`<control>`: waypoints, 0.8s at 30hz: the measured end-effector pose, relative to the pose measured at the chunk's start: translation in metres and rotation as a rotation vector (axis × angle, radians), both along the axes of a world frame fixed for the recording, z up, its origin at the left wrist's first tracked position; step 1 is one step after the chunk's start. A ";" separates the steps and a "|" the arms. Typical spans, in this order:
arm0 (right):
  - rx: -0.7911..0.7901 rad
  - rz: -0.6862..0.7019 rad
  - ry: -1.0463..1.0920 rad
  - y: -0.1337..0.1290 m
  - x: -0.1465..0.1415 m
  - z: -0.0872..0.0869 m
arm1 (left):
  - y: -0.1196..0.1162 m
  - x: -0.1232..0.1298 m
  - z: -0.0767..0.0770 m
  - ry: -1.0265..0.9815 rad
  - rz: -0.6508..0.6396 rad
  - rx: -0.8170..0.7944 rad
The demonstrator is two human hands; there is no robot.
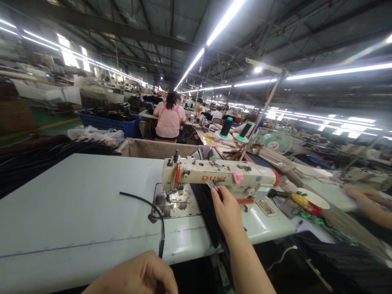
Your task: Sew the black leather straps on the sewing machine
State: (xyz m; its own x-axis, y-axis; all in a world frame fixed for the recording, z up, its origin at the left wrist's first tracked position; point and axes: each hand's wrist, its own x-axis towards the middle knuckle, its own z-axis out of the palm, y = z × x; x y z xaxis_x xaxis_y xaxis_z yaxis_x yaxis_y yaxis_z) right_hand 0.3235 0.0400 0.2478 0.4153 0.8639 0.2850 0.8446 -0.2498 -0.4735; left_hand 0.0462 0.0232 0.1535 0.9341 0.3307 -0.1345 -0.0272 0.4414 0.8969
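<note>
"Strip [163, 228], black and loose: saw it where?"

"Spotted it curving over the pale table [76, 192], across the front left corner of the needle plate [183, 206], then down to the near edge, just beside the left hand [141, 273]."

"Found that hand how?"

"Loosely curled, fingers bent inward; could not tell of anything gripped."

"And the right hand [226, 210]?"

"Pinched 1 small metal piece [210, 184] between thumb and fingers, in front of the sewing machine [220, 171], close to the black bundle [206, 212] under its arm."

"Expected the loose strip to handle how?"

"Judged it light, bendy, springy enough to keep a curve, hardly fragile, possibly slick. Favoured a flat pinch at the near-edge end, well clear of the needle plate."

"And the bundle?"

"Reckoned heavier as 1 mass, likely to slide apart; better grasped across its whole width near the table edge."

"Noticed any containers?"

"Saw 1 blue crate [131, 127] beyond the table, off to the left, heaped with dark pieces [107, 114]. Nearer, just behind the table, saw 1 beige bin [147, 149] with grey cloth [203, 153] at its right end; could not make out the rest"
</note>
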 end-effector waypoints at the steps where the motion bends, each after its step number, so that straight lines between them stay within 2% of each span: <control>1: -0.012 0.036 0.045 -0.005 -0.004 -0.008 | 0.005 0.006 0.009 -0.014 0.037 -0.042; 3: -0.050 0.106 0.126 -0.014 -0.013 -0.026 | 0.017 0.017 0.023 -0.028 0.301 -0.102; 5: -0.102 0.177 0.195 -0.022 -0.021 -0.043 | 0.032 0.026 0.029 -0.054 0.580 -0.170; 8: -0.185 0.291 0.279 -0.032 -0.034 -0.065 | 0.051 0.031 0.026 -0.107 0.750 -0.167; 13: -0.290 0.379 0.344 -0.041 -0.047 -0.083 | 0.061 0.029 0.025 -0.145 0.827 -0.200; 19: -0.348 0.373 0.342 -0.040 -0.054 -0.083 | 0.060 0.032 0.030 -0.159 0.822 -0.201; 24: -0.326 0.402 0.380 -0.040 -0.060 -0.085 | 0.054 0.032 0.036 -0.211 0.810 -0.192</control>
